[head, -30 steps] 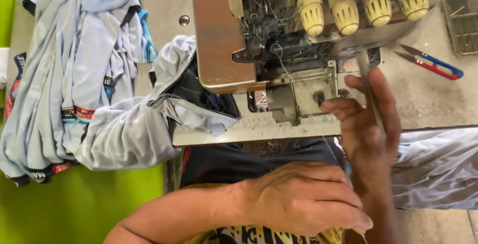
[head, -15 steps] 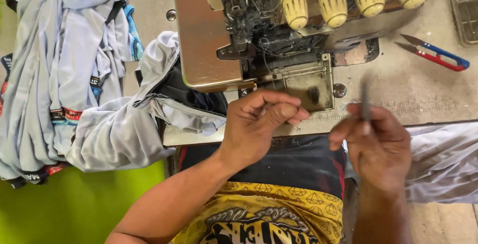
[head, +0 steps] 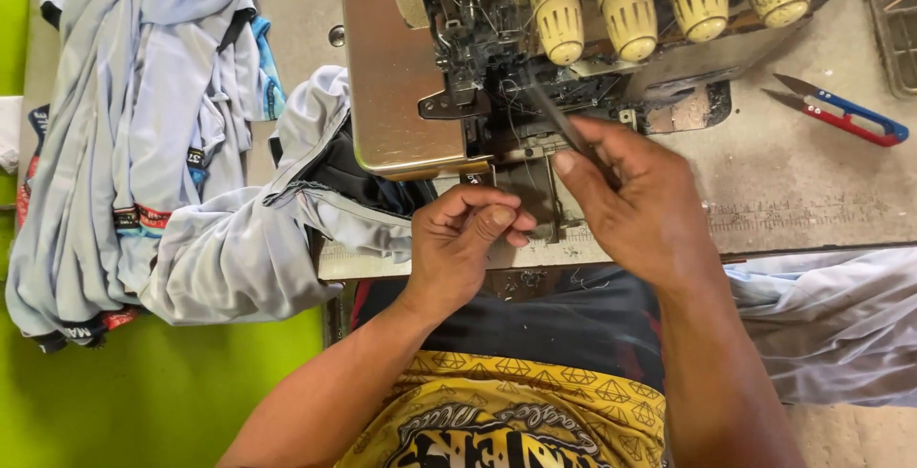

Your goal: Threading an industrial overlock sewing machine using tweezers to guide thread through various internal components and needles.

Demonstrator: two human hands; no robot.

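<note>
**Both hands at the needle of the sewing machine**

The right hand point(head: 640, 205) pinches thin tweezers point(head: 564, 129) between thumb and fingers, their tip pointing into the needle area of the sewing machine point(head: 535, 57). The left hand point(head: 463, 244) sits just beside it at the machine's front edge, fingers curled tight together; whether they hold a thread, I cannot tell. Grey garments point(head: 143, 134) lie piled to the left, and red-and-blue snips point(head: 845, 115) rest on the table point(head: 812, 201) to the right.

Garments point(head: 143, 143) left of machine point(head: 535, 57), snips point(head: 841, 110) right
</note>
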